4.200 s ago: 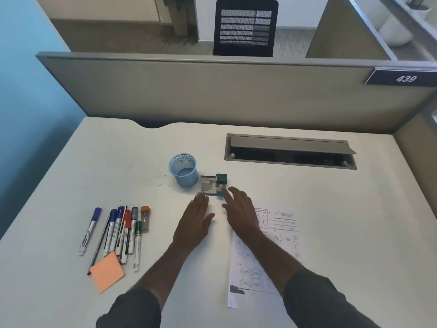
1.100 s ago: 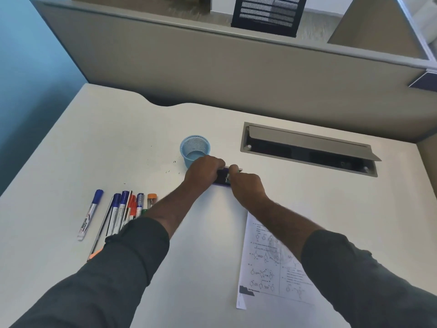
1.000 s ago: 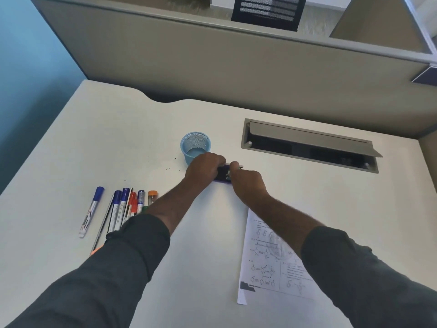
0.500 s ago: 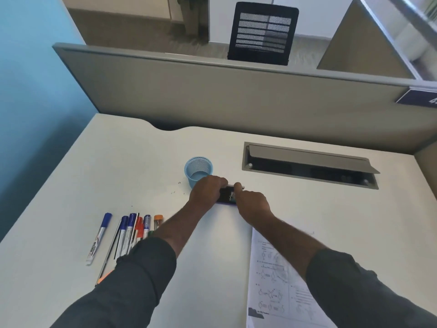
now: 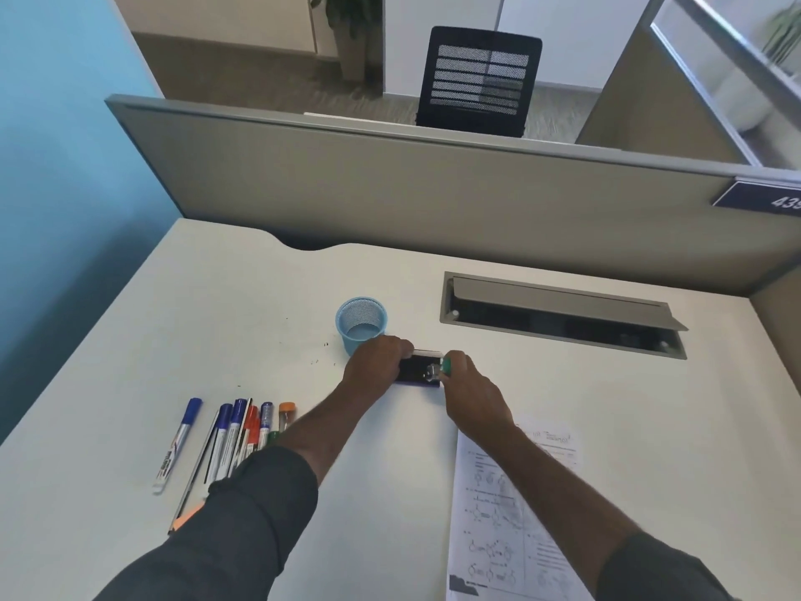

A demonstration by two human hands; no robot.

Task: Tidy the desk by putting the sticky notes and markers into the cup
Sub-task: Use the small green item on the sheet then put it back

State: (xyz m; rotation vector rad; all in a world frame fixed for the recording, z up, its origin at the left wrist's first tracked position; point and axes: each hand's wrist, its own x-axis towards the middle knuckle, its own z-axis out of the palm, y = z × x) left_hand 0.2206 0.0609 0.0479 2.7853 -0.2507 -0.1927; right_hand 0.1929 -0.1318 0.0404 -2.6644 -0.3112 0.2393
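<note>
both hands (image 5: 377,368) now gripping dark pad (image 5: 418,370)

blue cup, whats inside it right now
The cup looks empty: only mesh wall and floor show. Its near lower side is hidden by the left hand. The markers lie on the desk.

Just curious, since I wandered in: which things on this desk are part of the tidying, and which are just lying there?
Part of the job: blue cup, markers, orange sticky notes.

Just lying about: printed sheet, cable hatch, small dark box held by both hands.
</note>
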